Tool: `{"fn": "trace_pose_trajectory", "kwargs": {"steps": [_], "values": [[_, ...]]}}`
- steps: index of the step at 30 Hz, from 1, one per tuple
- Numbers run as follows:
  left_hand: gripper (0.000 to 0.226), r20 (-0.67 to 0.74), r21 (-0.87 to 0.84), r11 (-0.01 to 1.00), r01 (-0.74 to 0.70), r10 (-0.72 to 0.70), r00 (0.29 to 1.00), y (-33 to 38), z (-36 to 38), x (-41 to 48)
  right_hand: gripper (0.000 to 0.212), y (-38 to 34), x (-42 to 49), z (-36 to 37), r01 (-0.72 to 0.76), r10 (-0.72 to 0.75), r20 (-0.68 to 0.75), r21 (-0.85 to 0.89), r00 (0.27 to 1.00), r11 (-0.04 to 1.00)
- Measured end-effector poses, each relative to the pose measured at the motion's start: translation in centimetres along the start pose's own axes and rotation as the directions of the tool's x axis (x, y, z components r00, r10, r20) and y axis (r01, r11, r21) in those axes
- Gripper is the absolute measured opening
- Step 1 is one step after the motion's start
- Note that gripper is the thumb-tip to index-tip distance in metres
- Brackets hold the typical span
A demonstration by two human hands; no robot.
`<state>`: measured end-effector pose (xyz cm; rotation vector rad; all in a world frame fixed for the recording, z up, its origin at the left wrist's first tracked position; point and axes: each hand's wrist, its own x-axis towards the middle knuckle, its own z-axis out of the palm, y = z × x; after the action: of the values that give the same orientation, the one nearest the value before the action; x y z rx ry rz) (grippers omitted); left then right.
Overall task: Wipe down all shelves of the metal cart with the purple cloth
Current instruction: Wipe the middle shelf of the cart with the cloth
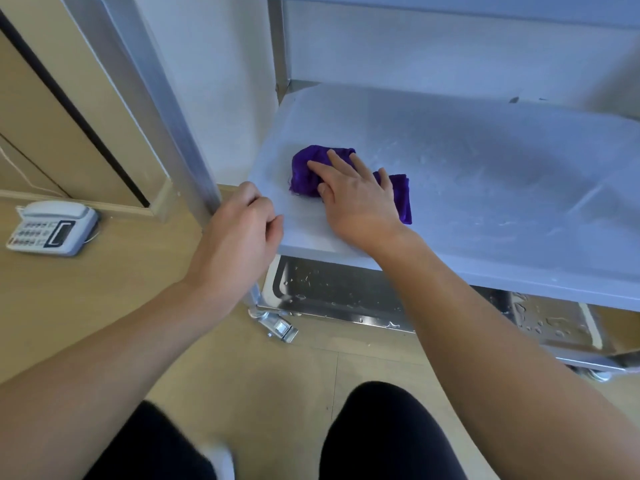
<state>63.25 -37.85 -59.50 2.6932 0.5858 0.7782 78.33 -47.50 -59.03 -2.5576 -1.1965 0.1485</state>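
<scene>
my arms are bare to past the elbow, no sleeves showing; black trousers [381,434] cover both my knees

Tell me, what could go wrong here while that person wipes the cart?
Water beads still sit on the bottom shelf, so a damp purple cloth may only smear it. The right hand presses flat on the middle shelf near its front left corner, where the cloth could slide off the edge. The left hand steadies the cart at its corner post; if it lets go, a cart on casters might roll. The telephone on the floor lies close by.
</scene>
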Motion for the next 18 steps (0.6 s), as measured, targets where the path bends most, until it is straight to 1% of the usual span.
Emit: {"fn": "trace_pose_trajectory", "kwargs": {"steps": [3, 5, 8, 11, 13, 15, 18], "values": [[0.024, -0.001, 0.0, 0.999, -0.038, 0.038, 0.999, -0.1, -0.1, -0.3, 0.044, -0.2, -0.1, 0.1, 0.007, -0.007, -0.019, -0.016, 1.0, 1.0], [0.025, -0.014, -0.01, 1.0, -0.012, 0.012, 1.0, 0.0, -0.2, -0.8, 0.044, -0.5, -0.2, 0.0, 0.008, -0.008, -0.019, 0.0, 1.0, 1.0], [0.024, -0.011, -0.013, 1.0, 0.012, -0.012, 1.0, 0.5, -0.2, -1.4, 0.043, -0.8, -1.3, 0.2, 0.0, 0.004, -0.057, 0.057, 0.998, 0.998], [0.017, 0.042, 0.051, 0.999, 0.002, -0.004, 0.999, 0.9, -0.6, -0.7, 0.042, -1.7, -2.5, 1.0, 0.036, -0.031, -0.101, 0.044, 0.994, 0.998], [0.016, 0.098, 0.117, 0.993, 0.007, -0.019, 0.995, 1.2, -0.7, 0.0, 0.042, -1.7, -2.2, 1.0, 0.042, -0.038, -0.097, 0.046, 0.995, 0.998], [0.018, 0.141, 0.152, 0.988, 0.018, -0.04, 0.989, 1.3, -0.6, 0.4, 0.042, -0.9, -1.1, 0.6, 0.028, -0.024, -0.07, 0.059, 0.997, 0.998], [0.021, 0.143, 0.139, 0.99, -0.025, 0.005, 0.99, 0.9, -0.6, 0.5, 0.043, 0.2, 0.5, 0.1, -0.03, 0.032, -0.053, 0.038, 0.998, 0.999]]}}
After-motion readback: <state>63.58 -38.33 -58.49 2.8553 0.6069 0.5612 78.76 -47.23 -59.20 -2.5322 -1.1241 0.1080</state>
